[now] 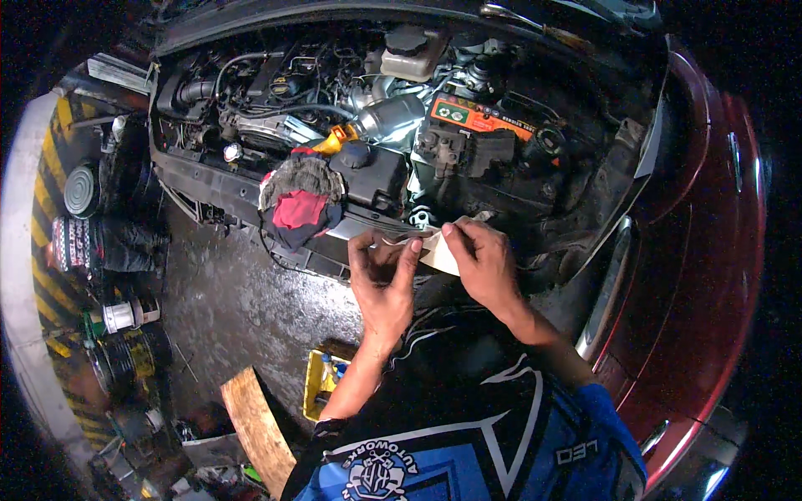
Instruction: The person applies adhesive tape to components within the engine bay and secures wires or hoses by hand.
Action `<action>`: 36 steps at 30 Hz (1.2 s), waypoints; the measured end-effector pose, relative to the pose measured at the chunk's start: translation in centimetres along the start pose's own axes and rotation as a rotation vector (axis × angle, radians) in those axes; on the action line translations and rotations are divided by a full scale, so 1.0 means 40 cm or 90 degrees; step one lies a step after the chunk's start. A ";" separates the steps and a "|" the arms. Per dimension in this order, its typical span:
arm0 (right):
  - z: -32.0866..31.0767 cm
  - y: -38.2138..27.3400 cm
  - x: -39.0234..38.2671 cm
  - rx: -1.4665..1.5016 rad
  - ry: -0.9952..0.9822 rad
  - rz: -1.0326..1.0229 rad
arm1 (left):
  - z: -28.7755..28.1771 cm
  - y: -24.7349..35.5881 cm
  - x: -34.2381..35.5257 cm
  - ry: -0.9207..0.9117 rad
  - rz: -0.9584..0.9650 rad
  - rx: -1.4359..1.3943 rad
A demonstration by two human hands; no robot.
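Right hand (486,269) has a thin, flat off-white piece (440,256) pinched near the long black front panel (200,185). Left hand (384,280) is right up beside it, can't really tell if it's gripping too.

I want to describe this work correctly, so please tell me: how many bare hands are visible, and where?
2: the left hand at the left end of a pale sheet, the right hand gripping its right side. Others could be hidden in the dark.

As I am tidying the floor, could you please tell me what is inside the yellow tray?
Inside the yellow tray, something blue shows, too small to identify. The left forearm overlaps the tray's right side, hiding anything there.
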State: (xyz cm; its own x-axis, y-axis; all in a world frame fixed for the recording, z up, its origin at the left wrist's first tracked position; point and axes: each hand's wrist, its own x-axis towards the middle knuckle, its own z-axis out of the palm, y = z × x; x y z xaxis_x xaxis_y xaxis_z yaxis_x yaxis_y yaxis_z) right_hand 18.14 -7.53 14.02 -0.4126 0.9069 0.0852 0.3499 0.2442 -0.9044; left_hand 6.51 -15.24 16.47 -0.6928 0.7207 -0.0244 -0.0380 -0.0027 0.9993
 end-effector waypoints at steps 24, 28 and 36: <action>-0.024 0.086 -0.025 0.133 0.093 0.112 | -0.323 -0.114 0.145 0.251 0.028 -0.103; -0.006 0.113 -0.031 0.073 0.012 0.083 | -0.351 -0.132 0.133 0.322 0.020 -0.094; -0.028 0.135 -0.028 0.004 0.024 0.072 | -0.546 -0.328 0.082 0.386 -0.115 0.196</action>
State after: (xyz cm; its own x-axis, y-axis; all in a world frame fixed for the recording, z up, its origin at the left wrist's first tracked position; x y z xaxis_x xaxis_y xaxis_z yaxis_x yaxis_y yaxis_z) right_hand 21.43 -6.85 9.52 -0.3389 0.9408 -0.0020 0.3869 0.1375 -0.9118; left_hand -10.97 -27.98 2.66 -0.9776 0.1772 -0.1138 -0.0471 0.3424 0.9384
